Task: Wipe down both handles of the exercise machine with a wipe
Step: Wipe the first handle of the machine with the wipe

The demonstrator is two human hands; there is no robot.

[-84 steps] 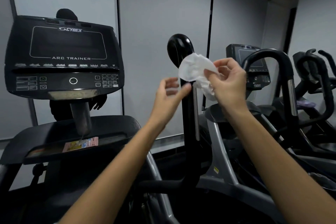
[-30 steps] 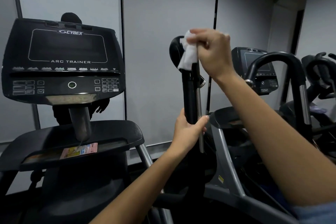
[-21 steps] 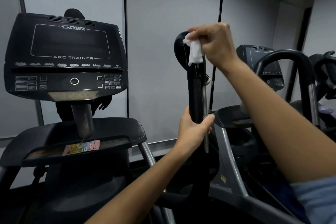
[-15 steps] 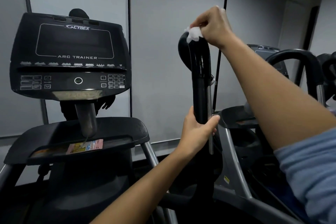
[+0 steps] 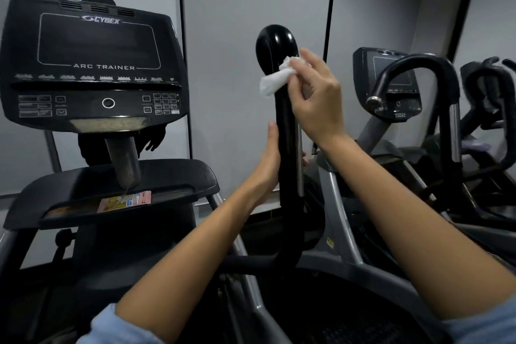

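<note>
Head view, my notes. Glossy black upright handle [image 5: 286, 131] with a rounded loop top stands centre frame. Right hand [image 5: 315, 98] pinches a crumpled white wipe [image 5: 275, 82] against the handle just under the loop, thumb and forefinger closed on it, other fingers spread loosely. Left hand [image 5: 269, 159] lies on the handle's left side lower down, palm against the tube; its fingers pass behind, tips showing at the right edge, so it is wrapped round the handle. Open grey wall shows between the handle and the black Cybex Arc Trainer console [image 5: 92, 64] to the left. Right of the handle, a neighbouring machine's curved black grip bar [image 5: 418, 70] sits near my right wrist, apart from it.
</note>
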